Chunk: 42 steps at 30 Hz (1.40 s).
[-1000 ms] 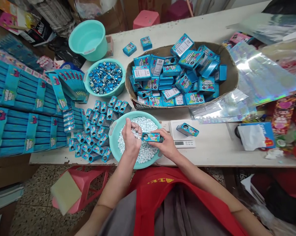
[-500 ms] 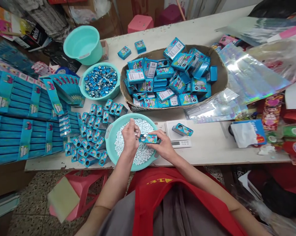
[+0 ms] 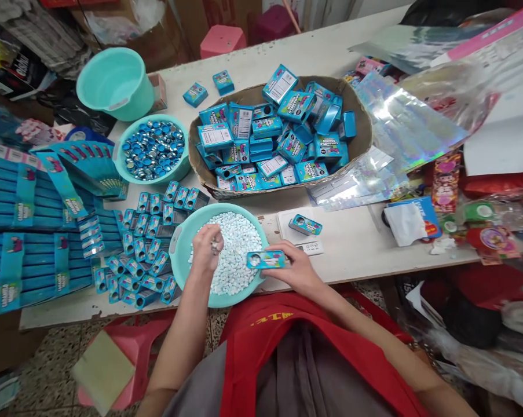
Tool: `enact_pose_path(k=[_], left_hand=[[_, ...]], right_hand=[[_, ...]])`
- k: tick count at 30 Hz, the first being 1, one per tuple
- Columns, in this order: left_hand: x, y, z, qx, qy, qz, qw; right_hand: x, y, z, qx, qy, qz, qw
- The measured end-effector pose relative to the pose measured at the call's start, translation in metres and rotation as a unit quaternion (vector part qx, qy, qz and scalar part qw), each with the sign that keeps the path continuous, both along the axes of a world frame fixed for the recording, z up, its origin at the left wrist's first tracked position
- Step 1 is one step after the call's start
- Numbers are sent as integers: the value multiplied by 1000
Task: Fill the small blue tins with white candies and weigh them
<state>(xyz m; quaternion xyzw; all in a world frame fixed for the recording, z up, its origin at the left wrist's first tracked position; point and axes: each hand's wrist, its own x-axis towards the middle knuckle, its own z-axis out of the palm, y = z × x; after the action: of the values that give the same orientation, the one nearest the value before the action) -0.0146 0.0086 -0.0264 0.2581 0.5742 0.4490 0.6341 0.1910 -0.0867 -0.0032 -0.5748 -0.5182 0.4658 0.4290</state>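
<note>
My right hand (image 3: pixel 296 266) grips a blue candy tin (image 3: pixel 270 259) with a round hole at its left end, held over the right rim of a turquoise basin (image 3: pixel 179 255). Small pale candies (image 3: pixel 239 243) fill that basin. Above its left part my left hand (image 3: pixel 207 249) is closed around a few of the candies, apart from the tin. Another blue tin (image 3: pixel 305 225) lies on a white kitchen scale (image 3: pixel 287 223) just beyond my right hand.
Many open-holed tins (image 3: pixel 152 231) stand left of the basin. Behind are a bowl of metal caps (image 3: pixel 154 150), an empty turquoise bowl (image 3: pixel 117 81) and a cardboard box (image 3: pixel 365 127) piled with tins. Flat blue packaging (image 3: pixel 22 214) is stacked far left; clear plastic sheets (image 3: pixel 409 121) lie right.
My left hand has drawn away from the tin's hole to the left, still closed on candies. The tin stays in my right hand. The camera view has shifted slightly.
</note>
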Motion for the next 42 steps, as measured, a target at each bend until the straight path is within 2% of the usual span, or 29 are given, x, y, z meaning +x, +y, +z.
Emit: enact_pose_path(k=[2,3,6,8,11,13,14,16,19,20,22,24,26,28,30,33,35,38,42], left_hand=[[-8,4,-13,-68,-74,36,994],[-11,5,-21,-88,-69,43,993],[-10,-1,-42,-91,64,27,993],[-4,-8,-52,-56,185,-39,980],[4,-15,-58,40,358,-164,918],[5,-17,-57,96,425,-211,875],[4,-18,-57,110,439,-216,865],[1,-19,-55,114,443,-195,868],[-1,-20,-54,112,395,-119,904],[0,-20,-54,114,370,-95,917],[6,-20,-54,118,320,-61,938],[16,-20,-54,107,271,-40,956],[26,-21,-52,80,204,-17,976],[36,-21,-46,35,118,13,992],[43,-22,-35,-11,21,42,999],[49,-20,-12,-49,-134,72,987],[50,-18,0,-59,-221,85,970],[49,-16,6,-85,-284,123,947],[46,-16,-6,-107,-306,188,927]], right_hand=[[29,-23,7,-30,-22,-70,997],[47,-34,7,-50,-32,-119,991],[99,-57,-13,-81,-64,-305,947],[127,-62,-40,-78,-91,-401,908],[154,-59,-81,-86,-109,-470,872],[161,-57,-96,-90,-125,-476,866],[161,-57,-98,-82,-151,-470,866],[157,-58,-94,-43,-246,-445,860],[140,-53,-80,41,-374,-379,845],[132,-48,-77,60,-379,-353,853],[118,-32,-80,70,-339,-305,887],[106,-10,-88,37,-273,-262,925],[97,11,-91,-12,-219,-223,950],[87,28,-81,-24,-211,-190,959],[74,38,-55,27,-242,-154,957],[45,46,-8,141,-295,-55,943],[23,50,12,175,-328,27,928],[-3,57,15,177,-362,114,908],[-14,62,1,177,-388,139,894]])
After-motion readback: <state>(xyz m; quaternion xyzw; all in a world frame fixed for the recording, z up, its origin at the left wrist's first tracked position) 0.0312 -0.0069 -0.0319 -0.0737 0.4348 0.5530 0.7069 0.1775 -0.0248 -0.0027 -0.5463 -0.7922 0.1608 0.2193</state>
